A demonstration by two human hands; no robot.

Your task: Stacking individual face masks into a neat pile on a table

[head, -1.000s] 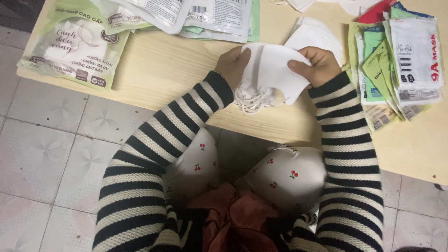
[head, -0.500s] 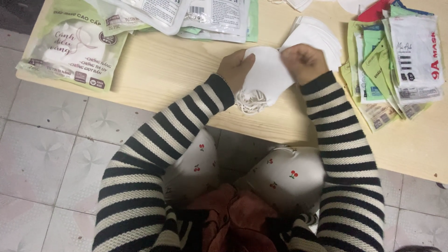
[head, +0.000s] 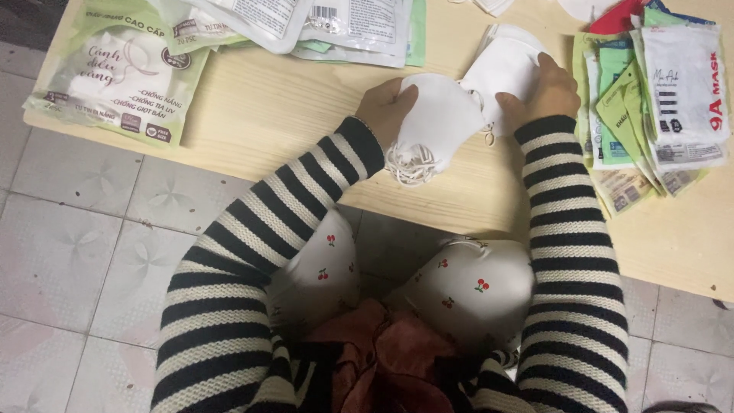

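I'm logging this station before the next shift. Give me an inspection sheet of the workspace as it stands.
Surface: low pale wood table, bare in the middle.
Job's things: a stack of white masks with ear loops hanging off the near end; more white masks behind it.
Clutter: large green pouch at far left; clear packets at the far edge; pile of green and white packets on the right.
Grippers: left hand and right hand both grip the stack.
Cables: nothing seen.
Surroundings: grey tiled floor; the person sits with knees under the table edge.
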